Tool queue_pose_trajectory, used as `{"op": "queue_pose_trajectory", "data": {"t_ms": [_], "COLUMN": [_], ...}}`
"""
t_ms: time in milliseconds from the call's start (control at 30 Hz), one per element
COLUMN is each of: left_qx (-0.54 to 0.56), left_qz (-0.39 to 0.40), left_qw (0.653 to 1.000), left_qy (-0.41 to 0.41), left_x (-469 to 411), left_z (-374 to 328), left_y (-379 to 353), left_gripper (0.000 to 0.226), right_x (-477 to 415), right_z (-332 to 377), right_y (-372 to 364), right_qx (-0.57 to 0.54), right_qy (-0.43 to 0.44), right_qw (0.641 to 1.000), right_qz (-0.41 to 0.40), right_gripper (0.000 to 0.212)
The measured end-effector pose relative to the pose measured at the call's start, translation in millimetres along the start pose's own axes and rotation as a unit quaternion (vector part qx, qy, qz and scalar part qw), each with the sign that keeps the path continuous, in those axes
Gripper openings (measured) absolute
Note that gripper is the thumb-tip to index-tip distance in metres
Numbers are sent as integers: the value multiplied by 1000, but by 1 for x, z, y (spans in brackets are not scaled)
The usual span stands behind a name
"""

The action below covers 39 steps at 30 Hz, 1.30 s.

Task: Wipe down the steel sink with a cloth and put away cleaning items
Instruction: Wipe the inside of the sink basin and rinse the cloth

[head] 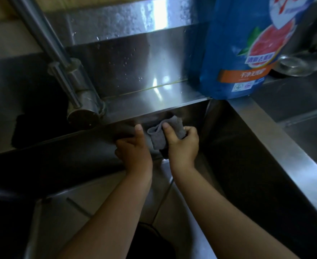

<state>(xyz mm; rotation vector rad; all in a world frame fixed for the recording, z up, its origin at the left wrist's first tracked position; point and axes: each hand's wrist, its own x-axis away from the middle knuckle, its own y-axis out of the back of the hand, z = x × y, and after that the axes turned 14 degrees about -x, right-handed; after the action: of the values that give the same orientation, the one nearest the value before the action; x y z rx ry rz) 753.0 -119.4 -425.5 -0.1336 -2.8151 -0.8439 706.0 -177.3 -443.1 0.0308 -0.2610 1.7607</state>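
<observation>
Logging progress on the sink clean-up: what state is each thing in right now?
Cloth: bunched, gripped by right hand against sink back wall.
Left hand: beside cloth, thumb raised; grip unclear.
Faucet: no water running.
Detergent bag: upright on ledge.
Backsplash: dotted with droplets.
</observation>
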Motion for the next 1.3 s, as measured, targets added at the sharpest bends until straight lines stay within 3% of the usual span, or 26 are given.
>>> {"op": "queue_pose_trajectory", "data": {"t_ms": [100,167,333,600,733,833,1067,1300], "left_qx": [19,7,-14,-7,6,7,25,11], "left_qz": [8,-1,-12,21,12,8,-13,-19], "left_qw": [1000,1000,999,998,999,999,999,998], "left_qy": [6,-9,-35,-61,-47,-41,-34,-53], "left_x": [-2,-1,4,18,20,20,22,24], "left_z": [1,1,-1,-16,-21,-20,-19,-19], "left_y": [-1,-1,1,-5,-8,-11,-18,-21], "left_gripper": [51,40,36,38,33,32,36,36], "right_x": [-4,-7,-13,-17,-21,-26,-36,-36], "right_z": [-24,-34,-20,46,54,42,-25,-34], "right_y": [8,14,23,19,11,13,30,39], "right_qx": [34,22,-9,-189,-249,-221,-45,-28], "right_qy": [-68,-95,-76,-63,-80,-65,-139,-134], "right_qw": [997,995,996,976,961,968,981,986], "right_qz": [-2,-16,-40,-89,-93,-98,-130,-97], "right_gripper": [38,37,31,35,21,24,77,68]}}
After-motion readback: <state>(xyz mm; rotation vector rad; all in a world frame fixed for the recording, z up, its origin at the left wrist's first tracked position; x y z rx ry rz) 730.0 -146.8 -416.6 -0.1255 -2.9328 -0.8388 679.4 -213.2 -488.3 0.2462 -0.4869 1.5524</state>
